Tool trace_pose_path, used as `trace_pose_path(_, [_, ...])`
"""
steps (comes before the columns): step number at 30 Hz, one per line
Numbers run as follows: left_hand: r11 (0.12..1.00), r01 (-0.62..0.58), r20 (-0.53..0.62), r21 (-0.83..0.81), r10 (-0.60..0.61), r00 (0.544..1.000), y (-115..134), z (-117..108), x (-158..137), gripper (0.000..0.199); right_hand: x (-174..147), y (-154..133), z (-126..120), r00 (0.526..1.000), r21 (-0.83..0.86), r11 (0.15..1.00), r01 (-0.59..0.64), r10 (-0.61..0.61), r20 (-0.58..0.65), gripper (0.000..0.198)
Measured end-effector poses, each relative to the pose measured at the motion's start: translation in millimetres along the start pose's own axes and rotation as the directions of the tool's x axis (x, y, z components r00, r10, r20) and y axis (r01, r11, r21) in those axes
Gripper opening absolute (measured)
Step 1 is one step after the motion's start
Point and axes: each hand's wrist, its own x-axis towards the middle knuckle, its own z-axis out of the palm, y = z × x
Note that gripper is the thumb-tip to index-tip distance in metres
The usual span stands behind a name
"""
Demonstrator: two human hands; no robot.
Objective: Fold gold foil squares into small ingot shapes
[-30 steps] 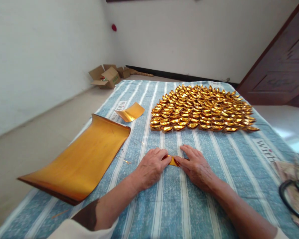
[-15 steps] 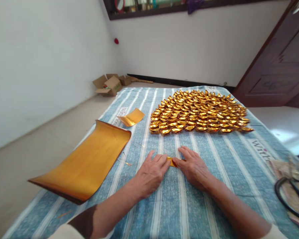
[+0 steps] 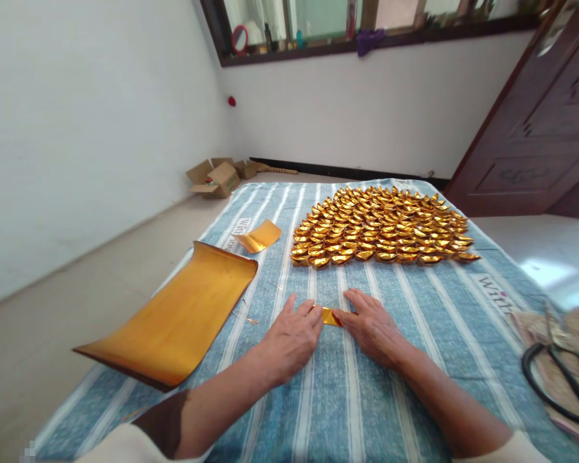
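A small folded strip of gold foil paper (image 3: 329, 316) lies on the striped cloth between my hands. The fingers of my left hand (image 3: 292, 334) press down on its left end. At the right end, the thumb and fingers of my right hand (image 3: 372, 329) are closed on it, hiding that end. Beyond my hands stand several rows of folded gold paper ingots (image 3: 381, 228). A stack of large gold paper sheets (image 3: 174, 318) lies to the left, curled at its edges. One smaller curved gold sheet (image 3: 259, 236) rests farther back.
The blue-and-white striped cloth (image 3: 280, 424) covers the table. Black-handled scissors (image 3: 557, 379) lie on a brownish pad at the right edge. Open cardboard boxes (image 3: 217, 180) sit on the floor at the back left. A dark red door (image 3: 525, 128) stands at the right.
The view has tilted up slightly, showing more of the window. My left hand has shifted slightly left along the strip, so a little more gold shows between my hands.
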Motion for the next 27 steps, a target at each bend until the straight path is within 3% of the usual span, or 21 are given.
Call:
trace_pose_path(5, [1.0,0.029,-0.102,0.013,-0.027,0.994,15,3,6,0.036,1,0,0,1.0,0.021,1.0,-0.001,0.001,-0.015,0.029])
trace_pose_path(14, [0.998,0.063,-0.071,-0.01,-0.064,0.995,7,22,-9,0.035,0,4,5,0.998,0.056,0.998,0.006,-0.003,-0.056,0.026])
trace_pose_path(18, [0.994,0.087,-0.065,-0.071,-0.091,0.994,1,9,-8,0.026,1,4,4,0.998,0.09,0.996,0.004,0.002,-0.066,0.025])
trace_pose_path(23, [0.957,0.165,-0.022,-0.237,-0.176,0.984,-9,-14,23,0.017,2,5,3,0.993,0.177,0.984,-0.007,0.028,-0.117,0.035])
trace_pose_path(27, [0.948,0.193,0.079,-0.251,-0.179,0.981,-12,-20,49,0.011,-1,5,4,0.988,0.189,0.982,0.002,0.028,-0.155,0.018])
